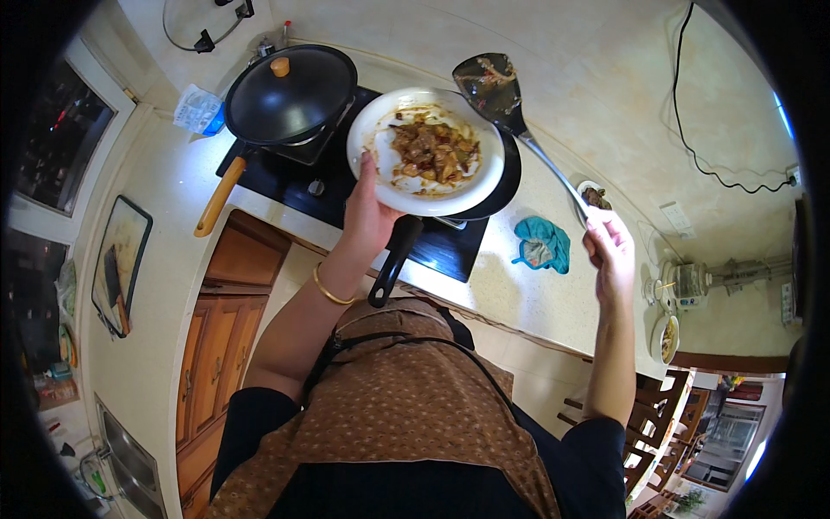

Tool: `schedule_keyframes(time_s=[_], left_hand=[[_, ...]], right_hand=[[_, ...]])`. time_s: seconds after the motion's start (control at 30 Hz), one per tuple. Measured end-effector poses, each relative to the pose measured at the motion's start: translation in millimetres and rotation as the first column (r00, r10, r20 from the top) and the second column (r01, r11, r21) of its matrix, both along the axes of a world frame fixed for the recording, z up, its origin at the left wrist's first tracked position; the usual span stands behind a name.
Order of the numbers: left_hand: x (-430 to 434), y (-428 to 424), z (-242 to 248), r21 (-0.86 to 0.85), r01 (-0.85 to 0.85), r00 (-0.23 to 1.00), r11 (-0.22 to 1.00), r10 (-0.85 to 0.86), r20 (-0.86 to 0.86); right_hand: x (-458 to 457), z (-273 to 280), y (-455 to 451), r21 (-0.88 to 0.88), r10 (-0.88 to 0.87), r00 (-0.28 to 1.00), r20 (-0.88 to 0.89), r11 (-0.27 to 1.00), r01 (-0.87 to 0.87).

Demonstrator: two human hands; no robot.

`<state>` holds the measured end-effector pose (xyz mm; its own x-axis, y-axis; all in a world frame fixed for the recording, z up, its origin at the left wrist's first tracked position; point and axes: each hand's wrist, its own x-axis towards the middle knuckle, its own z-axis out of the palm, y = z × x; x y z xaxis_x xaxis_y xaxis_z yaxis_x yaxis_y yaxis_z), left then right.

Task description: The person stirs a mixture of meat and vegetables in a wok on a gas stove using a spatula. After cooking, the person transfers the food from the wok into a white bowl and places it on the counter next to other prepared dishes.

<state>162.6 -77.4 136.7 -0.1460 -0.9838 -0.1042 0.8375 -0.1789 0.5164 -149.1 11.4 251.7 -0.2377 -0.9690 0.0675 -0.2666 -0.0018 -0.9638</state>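
Observation:
My left hand (371, 211) grips a white plate (361, 139) by its near left rim, thumb on top. Pieces of browned, sauced food (436, 152) lie in the plate's middle, with sauce smeared around them. Held by its long metal handle in my right hand (609, 250) is a spatula (491, 91). Its dark blade, coated with bits of food and sauce, is raised at the plate's far right side. Beneath the plate, a frying pan (512, 172) is on the cooktop, mostly hidden. The pan's black handle (395, 263) points towards me.
A lidded wok (292, 97) with a wooden handle stands on the cooktop's (285, 185) left side. A teal cloth (545, 243) and a small dish of food (593, 191) are to the right. On the left counter, a cleaver (113, 285) lies on a cutting board (133, 233), near a sink (130, 447).

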Motion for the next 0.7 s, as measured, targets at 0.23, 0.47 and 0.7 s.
schedule_keyframes(time_s=[0.23,0.47,0.7], left_hand=[[64,41,-34,0.025,-0.195,0.979,0.98,0.193,0.071],[116,102,-30,0.144,-0.42,0.896,0.896,0.384,0.22],[124,128,-29,0.178,-0.554,0.822,0.813,0.502,0.268]], right_hand=[[-51,-3,-78,0.184,0.08,0.925,-0.372,0.983,-0.011],[-45,-11,-197,0.4,0.362,0.455,-0.814,0.917,-0.016],[8,-14,-229,0.296,0.376,0.412,-0.83,0.923,-0.246]])
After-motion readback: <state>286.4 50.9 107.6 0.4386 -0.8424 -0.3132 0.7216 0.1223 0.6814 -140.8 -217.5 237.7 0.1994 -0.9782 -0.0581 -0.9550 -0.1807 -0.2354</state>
